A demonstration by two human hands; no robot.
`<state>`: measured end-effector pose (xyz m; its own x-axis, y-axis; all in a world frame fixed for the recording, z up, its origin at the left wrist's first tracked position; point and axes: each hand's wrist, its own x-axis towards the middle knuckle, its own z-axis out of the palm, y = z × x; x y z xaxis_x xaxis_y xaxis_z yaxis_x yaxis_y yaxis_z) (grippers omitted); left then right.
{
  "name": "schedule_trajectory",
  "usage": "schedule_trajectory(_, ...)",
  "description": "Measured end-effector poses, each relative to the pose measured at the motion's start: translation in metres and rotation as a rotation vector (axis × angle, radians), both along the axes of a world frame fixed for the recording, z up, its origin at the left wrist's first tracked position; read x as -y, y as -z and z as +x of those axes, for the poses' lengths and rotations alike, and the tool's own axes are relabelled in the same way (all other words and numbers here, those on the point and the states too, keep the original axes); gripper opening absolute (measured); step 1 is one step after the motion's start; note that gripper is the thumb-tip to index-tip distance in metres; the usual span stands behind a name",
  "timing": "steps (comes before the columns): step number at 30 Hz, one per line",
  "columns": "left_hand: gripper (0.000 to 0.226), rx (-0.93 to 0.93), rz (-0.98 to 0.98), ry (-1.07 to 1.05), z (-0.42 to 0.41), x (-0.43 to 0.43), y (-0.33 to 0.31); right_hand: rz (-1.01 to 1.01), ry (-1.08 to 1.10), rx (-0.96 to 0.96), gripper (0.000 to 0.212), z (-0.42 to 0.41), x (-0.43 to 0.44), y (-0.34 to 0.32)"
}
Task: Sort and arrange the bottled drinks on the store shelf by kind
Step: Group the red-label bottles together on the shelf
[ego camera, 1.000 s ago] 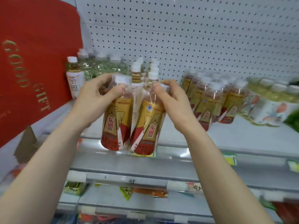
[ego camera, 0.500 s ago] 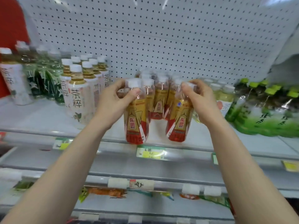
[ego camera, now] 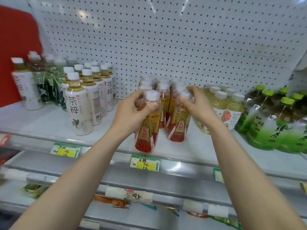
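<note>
My left hand (ego camera: 131,112) grips the neck of a red-and-gold labelled bottle (ego camera: 146,133) with a white cap, its base at the front edge of the white shelf (ego camera: 49,123). My right hand (ego camera: 197,105) holds the top of a second red-and-gold bottle (ego camera: 178,127), which stands on the shelf a little further back. Right behind both stands a cluster of the same red-and-gold bottles (ego camera: 163,97), partly hidden by my hands.
White-labelled tea bottles (ego camera: 79,105) stand at the left, dark green-labelled ones (ego camera: 49,85) behind them. Pale yellow bottles (ego camera: 224,107) and green-capped tea bottles (ego camera: 274,123) fill the right. A pegboard wall (ego camera: 166,39) backs the shelf; price tags (ego camera: 145,163) line its front rail.
Both hands carried the two red-and-gold bottles rightward along the shelf to the matching cluster and lowered them; the right bottle now rests on the shelf.
</note>
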<state>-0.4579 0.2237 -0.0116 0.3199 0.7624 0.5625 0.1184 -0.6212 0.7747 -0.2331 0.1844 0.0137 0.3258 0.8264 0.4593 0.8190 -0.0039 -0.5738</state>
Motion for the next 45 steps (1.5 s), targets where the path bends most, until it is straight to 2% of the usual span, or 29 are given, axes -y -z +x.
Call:
schedule_trajectory(2,0.039,-0.011,-0.004,0.013,0.011,0.0,-0.001,0.115,-0.044,0.119,0.052,-0.009,0.011,-0.007)
schedule_trajectory(4,0.052,-0.031,0.0,0.014,0.023,-0.001,-0.001,0.172,-0.138,0.15,0.041,-0.024,0.022,-0.016)
schedule_trajectory(7,0.076,-0.082,-0.025,0.01,0.04,-0.003,0.002,0.056,-0.209,0.142,0.039,-0.033,0.021,-0.02)
schedule_trajectory(9,0.084,-0.084,-0.065,0.032,0.047,-0.005,0.006,0.019,-0.21,0.182,0.037,-0.032,0.014,-0.019)
schedule_trajectory(11,0.08,-0.125,0.031,-0.036,0.045,-0.007,0.006,0.005,-0.193,0.261,0.035,-0.03,0.005,-0.017)
schedule_trajectory(14,0.067,-0.194,0.336,-0.295,0.028,-0.019,-0.001,-0.021,-0.152,0.383,0.041,-0.029,-0.005,-0.018)
schedule_trajectory(15,0.067,-0.215,0.382,-0.336,0.021,-0.025,-0.004,-0.034,-0.156,0.42,0.044,-0.029,-0.007,-0.019)
schedule_trajectory(18,0.084,-0.411,0.332,-0.291,0.007,-0.05,-0.002,-0.132,-0.216,0.534,0.05,-0.03,-0.007,-0.023)
schedule_trajectory(20,0.09,-0.518,0.258,-0.231,0.006,-0.059,0.005,-0.174,-0.231,0.52,0.057,-0.031,-0.01,-0.026)
schedule_trajectory(24,0.088,-0.457,0.194,-0.197,0.008,-0.066,0.014,-0.181,-0.158,0.54,0.06,-0.032,-0.026,-0.026)
schedule_trajectory(27,0.087,-0.421,0.212,-0.207,0.009,-0.066,0.015,-0.17,-0.076,0.635,0.058,-0.029,-0.04,-0.026)
schedule_trajectory(30,0.087,-0.411,0.246,-0.203,0.008,-0.066,0.019,-0.113,-0.004,0.701,0.072,-0.021,-0.04,-0.016)
schedule_trajectory(32,0.093,-0.409,0.241,-0.176,0.007,-0.066,0.022,0.067,0.046,0.577,0.078,-0.014,-0.03,0.001)
schedule_trajectory(34,0.1,-0.399,0.228,-0.157,0.008,-0.064,0.027,0.211,0.106,0.325,0.079,-0.008,-0.019,0.023)
schedule_trajectory(37,0.106,-0.38,0.216,-0.172,0.013,-0.062,0.032,0.197,0.119,0.072,0.08,-0.007,-0.014,0.046)
schedule_trajectory(45,0.104,-0.371,0.213,-0.197,0.016,-0.065,0.032,0.233,0.158,-0.018,0.077,-0.015,-0.025,0.051)
